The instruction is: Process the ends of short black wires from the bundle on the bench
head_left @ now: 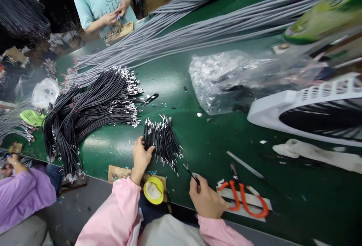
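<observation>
My left hand (pixel 142 157) is at the near left edge of a small pile of short black cables (pixel 162 140), thumb and forefinger apart and touching the pile. The cables have stripped, whitish ends. My right hand (pixel 207 197) is closed around one short black cable (pixel 194 177), its tip pointing up and left toward the pile. Right of that hand lie orange-handled scissors (pixel 240 197) on a pale strip. Between my arms, a yellow round container (pixel 153 190) with whitish contents sits by a wooden block (pixel 118 173).
Large bundles of longer black cables (pixel 93 106) lie to the left, with grey cables (pixel 175 31) beyond. A plastic bag (pixel 220 80), white fan-like housing (pixel 271 114) and pale glove-like cloth (pixel 311 153) lie right. One co-worker (pixel 104 5) is opposite, another (pixel 28 197) at left.
</observation>
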